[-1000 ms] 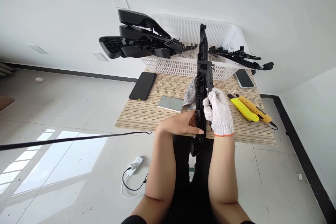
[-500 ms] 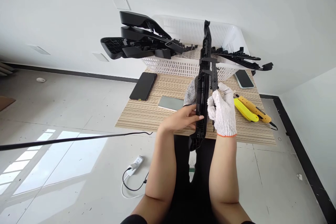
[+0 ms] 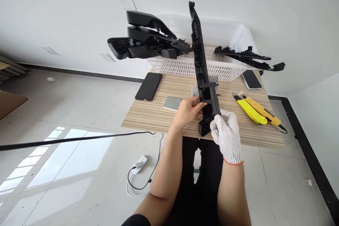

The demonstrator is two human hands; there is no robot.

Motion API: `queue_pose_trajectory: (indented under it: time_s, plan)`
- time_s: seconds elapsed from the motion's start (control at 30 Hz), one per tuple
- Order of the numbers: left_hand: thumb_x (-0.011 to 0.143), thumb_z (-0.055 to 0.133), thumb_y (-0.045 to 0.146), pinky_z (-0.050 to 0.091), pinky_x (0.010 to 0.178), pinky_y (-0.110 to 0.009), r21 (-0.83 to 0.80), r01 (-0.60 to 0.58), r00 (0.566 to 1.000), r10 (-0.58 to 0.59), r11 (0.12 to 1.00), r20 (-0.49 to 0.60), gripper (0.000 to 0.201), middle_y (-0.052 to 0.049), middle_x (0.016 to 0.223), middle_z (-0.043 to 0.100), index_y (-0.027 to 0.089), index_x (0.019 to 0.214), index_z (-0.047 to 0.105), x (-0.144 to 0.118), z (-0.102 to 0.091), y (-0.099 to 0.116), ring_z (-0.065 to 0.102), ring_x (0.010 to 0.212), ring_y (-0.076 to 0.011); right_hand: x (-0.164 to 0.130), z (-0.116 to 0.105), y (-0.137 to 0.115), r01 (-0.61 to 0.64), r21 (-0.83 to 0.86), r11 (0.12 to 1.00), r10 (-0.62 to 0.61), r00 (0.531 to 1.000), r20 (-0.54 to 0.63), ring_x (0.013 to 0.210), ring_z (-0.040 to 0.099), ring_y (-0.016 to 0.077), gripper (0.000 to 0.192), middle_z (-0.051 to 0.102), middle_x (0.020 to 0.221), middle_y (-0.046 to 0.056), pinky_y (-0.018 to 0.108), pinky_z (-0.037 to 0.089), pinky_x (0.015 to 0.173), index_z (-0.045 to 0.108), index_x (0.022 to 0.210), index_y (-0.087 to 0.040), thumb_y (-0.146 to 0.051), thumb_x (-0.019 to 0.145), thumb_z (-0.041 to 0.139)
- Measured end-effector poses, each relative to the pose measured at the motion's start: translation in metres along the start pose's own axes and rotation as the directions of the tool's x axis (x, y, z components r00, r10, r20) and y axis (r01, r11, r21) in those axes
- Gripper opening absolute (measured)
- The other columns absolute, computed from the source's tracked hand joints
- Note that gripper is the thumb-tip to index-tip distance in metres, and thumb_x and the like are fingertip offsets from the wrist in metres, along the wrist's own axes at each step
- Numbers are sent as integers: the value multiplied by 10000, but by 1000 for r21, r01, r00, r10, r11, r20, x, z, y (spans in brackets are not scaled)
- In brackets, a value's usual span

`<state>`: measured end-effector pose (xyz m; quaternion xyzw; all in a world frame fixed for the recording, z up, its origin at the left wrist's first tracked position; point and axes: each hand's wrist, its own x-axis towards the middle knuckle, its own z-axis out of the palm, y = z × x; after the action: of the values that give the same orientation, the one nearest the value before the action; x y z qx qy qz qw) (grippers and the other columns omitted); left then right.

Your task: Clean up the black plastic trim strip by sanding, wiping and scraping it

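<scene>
My bare left hand (image 3: 188,112) grips a long black plastic trim part (image 3: 200,64) near its lower end, the part rising away from me over the wooden table. In my right hand (image 3: 227,135), which wears a white knit glove, is a dark vernier caliper (image 3: 215,101). Its jaws lie across the trim part just above my left fingers; whether they touch both sides I cannot tell. Behind the part, a grey knit glove (image 3: 195,91) lies partly hidden on the table.
A white plastic basket (image 3: 174,67) at the back holds several black trim parts (image 3: 148,37). On the wood-grain table (image 3: 148,116) lie a black phone (image 3: 148,86), a grey-green slab (image 3: 172,103), a yellow utility knife (image 3: 251,111), a yellow-handled tool (image 3: 262,110) and another phone (image 3: 251,79).
The caliper has moved down along the trim part, closer to me. The trim part's top has swung left, and its lower end is raised slightly.
</scene>
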<state>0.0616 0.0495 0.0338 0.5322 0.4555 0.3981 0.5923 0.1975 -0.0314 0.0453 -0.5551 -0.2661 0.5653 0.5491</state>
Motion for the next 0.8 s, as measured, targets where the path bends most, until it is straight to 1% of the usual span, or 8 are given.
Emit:
queue_pose_trajectory:
  time_s: [0.13,0.23,0.3,0.37,0.47,0.67,0.73,0.8]
  plan:
    - [825,686,440,611,612,-251,-2,-1,999,1,1000,-39,325,-14,745,712,167,994,736,0,1,0,679,623,-134,1,-1,0,25,-45,999,-25,1000,-14,409,414,52,327,593,600,-61,128,290,344,421,870,-256,-479,843,659]
    - [847,665,406,604,603,-227,-2,-2,999,2,1000,-43,298,-1,713,689,175,1018,743,-1,1,0,670,607,-115,0,0,-1,23,-71,997,-23,1000,9,400,400,46,330,596,600,-56,131,285,344,414,833,-249,-478,854,650]
    - [847,665,401,611,613,-232,3,5,999,-4,1000,-50,310,-2,721,689,177,1047,742,-1,1,-1,669,608,-113,-1,1,0,16,-72,997,-14,1000,28,398,397,45,302,599,602,-56,128,292,346,437,856,-250,-465,858,649]
    - [841,673,392,617,620,-239,11,14,997,-13,1000,-73,336,-5,736,698,179,1094,734,0,1,-3,675,616,-117,-2,3,0,-10,-62,998,12,999,40,404,405,47,268,599,602,-56,123,303,352,472,919,-258,-450,859,649]
    - [843,670,369,614,606,-230,19,12,995,-10,1000,-96,358,-10,754,716,188,1147,721,2,2,-4,683,619,-120,-2,4,-1,-50,-45,998,52,998,34,422,420,52,284,595,597,-56,115,320,363,496,1000,-268,-443,845,658]
    - [839,674,356,619,601,-249,35,23,994,-19,999,-109,346,-25,800,734,182,1134,725,1,3,-5,687,615,-135,1,3,1,-72,-45,996,73,997,29,415,420,55,308,594,591,-55,120,314,354,505,1022,-258,-449,835,660]
    - [836,675,387,620,604,-257,41,17,994,-12,999,-112,350,-23,786,729,185,1117,729,0,3,-4,685,620,-142,1,2,2,-53,-46,998,55,998,37,420,430,56,294,595,596,-58,124,325,361,503,1006,-255,-431,837,666]
    - [830,676,447,619,610,-264,48,-3,995,8,999,-102,378,-20,768,719,190,1103,727,-1,2,-3,678,628,-147,0,1,1,14,-28,1000,-14,1000,4,415,423,51,258,594,601,-63,125,318,361,501,983,-254,-402,845,661]
